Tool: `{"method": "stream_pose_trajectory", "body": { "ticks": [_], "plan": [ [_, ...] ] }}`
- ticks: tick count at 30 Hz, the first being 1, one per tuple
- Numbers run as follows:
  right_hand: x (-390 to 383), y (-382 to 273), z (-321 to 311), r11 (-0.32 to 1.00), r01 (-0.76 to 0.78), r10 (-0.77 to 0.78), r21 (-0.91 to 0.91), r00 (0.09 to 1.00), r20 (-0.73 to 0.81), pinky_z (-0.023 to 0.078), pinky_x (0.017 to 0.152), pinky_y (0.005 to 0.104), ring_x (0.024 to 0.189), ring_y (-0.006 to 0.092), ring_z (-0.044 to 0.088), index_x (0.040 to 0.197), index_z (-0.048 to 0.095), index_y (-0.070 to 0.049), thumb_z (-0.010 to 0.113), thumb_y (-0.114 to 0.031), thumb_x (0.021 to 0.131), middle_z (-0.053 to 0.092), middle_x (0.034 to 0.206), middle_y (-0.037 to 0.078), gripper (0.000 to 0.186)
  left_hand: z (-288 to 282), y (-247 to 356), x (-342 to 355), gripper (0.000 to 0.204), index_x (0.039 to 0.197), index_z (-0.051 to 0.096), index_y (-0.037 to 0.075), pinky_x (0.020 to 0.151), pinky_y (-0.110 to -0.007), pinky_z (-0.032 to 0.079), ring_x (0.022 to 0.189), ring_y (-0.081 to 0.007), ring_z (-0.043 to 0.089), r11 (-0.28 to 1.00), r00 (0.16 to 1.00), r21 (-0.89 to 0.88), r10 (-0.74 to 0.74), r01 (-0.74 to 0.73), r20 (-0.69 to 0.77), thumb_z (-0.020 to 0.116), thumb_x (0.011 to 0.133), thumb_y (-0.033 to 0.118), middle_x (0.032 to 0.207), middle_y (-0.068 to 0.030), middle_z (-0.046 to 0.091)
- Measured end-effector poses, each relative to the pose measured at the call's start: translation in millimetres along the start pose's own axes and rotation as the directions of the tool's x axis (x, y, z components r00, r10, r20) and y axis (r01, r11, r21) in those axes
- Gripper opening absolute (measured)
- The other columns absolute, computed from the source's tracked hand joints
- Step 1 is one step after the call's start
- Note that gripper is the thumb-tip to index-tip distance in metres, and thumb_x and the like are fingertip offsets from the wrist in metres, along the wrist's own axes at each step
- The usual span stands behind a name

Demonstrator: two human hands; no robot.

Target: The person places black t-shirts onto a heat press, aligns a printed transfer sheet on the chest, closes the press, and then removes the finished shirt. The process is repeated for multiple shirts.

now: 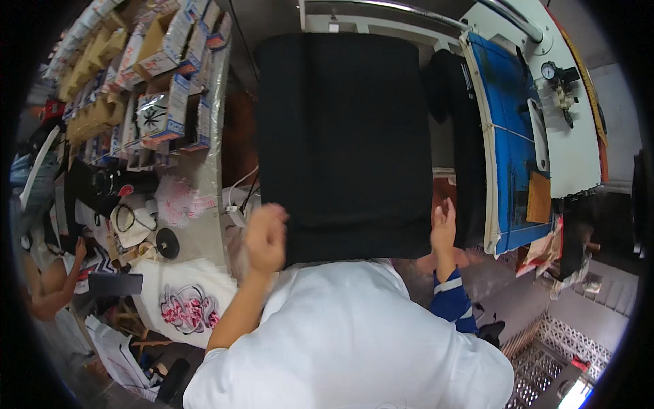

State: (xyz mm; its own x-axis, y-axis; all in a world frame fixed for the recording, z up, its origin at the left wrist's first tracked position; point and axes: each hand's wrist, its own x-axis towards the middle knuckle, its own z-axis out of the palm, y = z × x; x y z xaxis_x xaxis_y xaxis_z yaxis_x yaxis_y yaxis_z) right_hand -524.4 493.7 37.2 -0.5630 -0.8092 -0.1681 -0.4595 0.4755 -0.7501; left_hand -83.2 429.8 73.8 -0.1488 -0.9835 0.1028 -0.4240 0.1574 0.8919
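A crowded workshop surrounds the person, with a latticed wall [572, 341] far off at the lower right. At the far left, a co-worker's bare arm [61, 283] reaches in near the rim. Above it, opened cardboard boxes [160, 48] are stacked along a grey table [216, 129]; further down lie a crumpled pinkish plastic bag [178, 201], a black disc [167, 243] and a white cloth [187, 307] with a pink-and-black print.

Next comes the left hand [266, 238], blurred, its fingers bent; whether it grips anything, I cannot tell. It overlaps the near left corner of a broad black panel [344, 150], which looks covered in cloth, though actual contact is unclear.

The panel lies straight ahead of the person, between and beyond the hands, its long axis running away from the white-shirted torso [354, 327] — so the hands flank its near end, well apart from each other, while its far edge is beyond both. Neither is clearly nearer: the left overlaps the corner in view, and the right hand [444, 228] is just beside the right edge. The right hand has its fingers spread and seems to hold nothing; a blue sleeve [449, 296] with white bands covers its forearm.

To the right are a narrower black panel [470, 150], a blue framed screen [507, 136] with a brown piece of card [539, 198] — and, beyond it, a white machine panel [569, 160] with a round gauge [549, 70].
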Motion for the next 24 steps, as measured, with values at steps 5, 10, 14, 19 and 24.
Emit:
{"method": "stream_pose_trajectory", "body": {
  "ticks": [5, 10, 14, 19, 24],
  "plan": [
    [58.0, 23.3, 2.8, 0.758, -0.465, 0.187, 0.457, 0.827, 0.53, 0.052, 0.088, 0.0271, 0.098, 0.0125, 0.069, 0.127, 0.069, 0.004, 0.061, -0.027, 0.109, 0.075, 0.109, 0.007, 0.036, -41.0, -103.6, 37.5, 0.024, 0.118, 0.071, 0.001, 0.098, -0.038, 0.05, 0.098, -0.0204, 0.069, 0.266, 0.591, -0.634, -0.712, 0.727, 0.38, 0.066, 0.106, 0.021, 0.104, -0.0076, 0.074],
    [67.6, 12.6, -26.0, 0.674, -0.433, 0.099, 0.599, 0.856, 0.508, 0.054, 0.086, 0.0281, 0.095, 0.0129, 0.068, 0.112, 0.07, -0.002, 0.067, -0.021, 0.106, 0.074, 0.105, 0.006, 0.02, -82.5, -108.6, 5.8, 0.027, 0.12, 0.069, 0.002, 0.091, -0.032, 0.054, 0.095, -0.0158, 0.07, 0.454, 0.768, -0.686, -0.591, 0.568, 0.245, 0.068, 0.105, 0.025, 0.109, -0.0048, 0.075],
    [62.0, 22.5, -21.3, 0.536, -0.388, 0.076, 0.749, 0.906, 0.415, 0.055, 0.087, 0.0282, 0.094, 0.014, 0.069, 0.107, 0.068, -0.005, 0.068, -0.019, 0.105, 0.073, 0.102, 0.004, 0.014, -83.5, -110.2, -6.9, 0.029, 0.122, 0.068, 0.0, 0.089, -0.031, 0.056, 0.097, -0.0138, 0.071, 0.44, 0.759, -0.672, -0.582, 0.596, 0.293, 0.067, 0.105, 0.024, 0.113, -0.0057, 0.075],
    [68.7, 60.7, -17.8, 0.66, -0.31, 0.072, 0.685, 0.933, 0.353, 0.049, 0.088, 0.0263, 0.096, 0.0116, 0.061, 0.111, 0.069, -0.007, 0.072, -0.017, 0.101, 0.069, 0.099, -0.001, 0.013, -78.8, -116.4, -16.2, 0.026, 0.124, 0.068, 0.0, 0.09, -0.03, 0.055, 0.1, -0.0143, 0.07, 0.337, 0.71, -0.711, -0.628, 0.617, 0.319, 0.065, 0.106, 0.018, 0.114, -0.0064, 0.075],
    [57.5, 43.7, -18.1, 0.553, -0.462, 0.114, 0.693, 0.866, 0.487, 0.052, 0.098, 0.0338, 0.105, 0.0147, 0.063, 0.112, 0.069, -0.007, 0.07, -0.023, 0.103, 0.07, 0.109, 0.001, 0.018, -71.5, -139.2, -26.4, 0.031, 0.127, 0.066, 0.001, 0.101, -0.032, 0.05, 0.107, -0.0159, 0.067, 0.399, 0.669, -0.637, -0.698, 0.66, 0.257, 0.067, 0.105, 0.022, 0.12, -0.0059, 0.072]
  ]
}}
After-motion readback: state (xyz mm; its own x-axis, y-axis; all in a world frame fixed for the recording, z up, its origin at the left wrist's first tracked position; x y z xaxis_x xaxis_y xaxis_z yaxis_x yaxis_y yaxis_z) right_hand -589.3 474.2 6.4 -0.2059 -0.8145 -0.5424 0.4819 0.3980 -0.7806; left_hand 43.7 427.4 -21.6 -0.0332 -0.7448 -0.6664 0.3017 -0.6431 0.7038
